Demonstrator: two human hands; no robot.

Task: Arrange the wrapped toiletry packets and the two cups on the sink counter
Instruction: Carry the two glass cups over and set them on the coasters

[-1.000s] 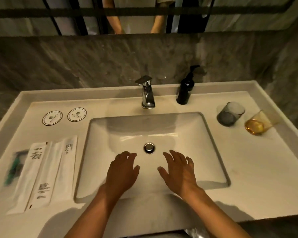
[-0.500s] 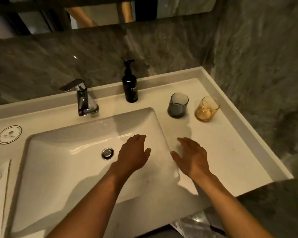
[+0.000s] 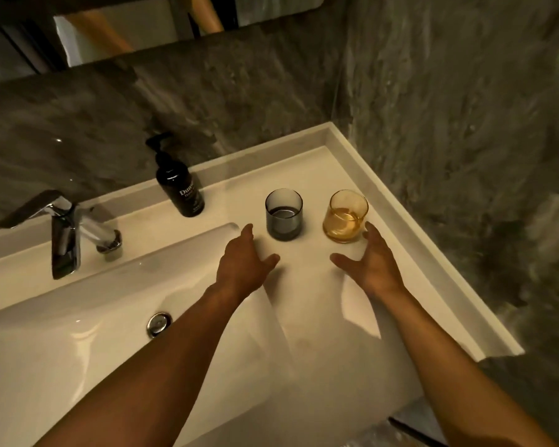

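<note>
Head view: spread right fingers point(image 3: 370, 233) apparently touch amber cup point(image 3: 345, 217); left fingers point(image 3: 246, 233) spread beside grey cup point(image 3: 284, 215).

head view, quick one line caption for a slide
Both open hands, left hand and right hand, reach toward the grey cup and amber cup on the sink counter.

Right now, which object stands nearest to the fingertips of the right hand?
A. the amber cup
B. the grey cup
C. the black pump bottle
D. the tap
A: the right hand is open with its fingertips right beside the amber cup, while the grey cup stands further to the left, nearer the left hand.
</note>
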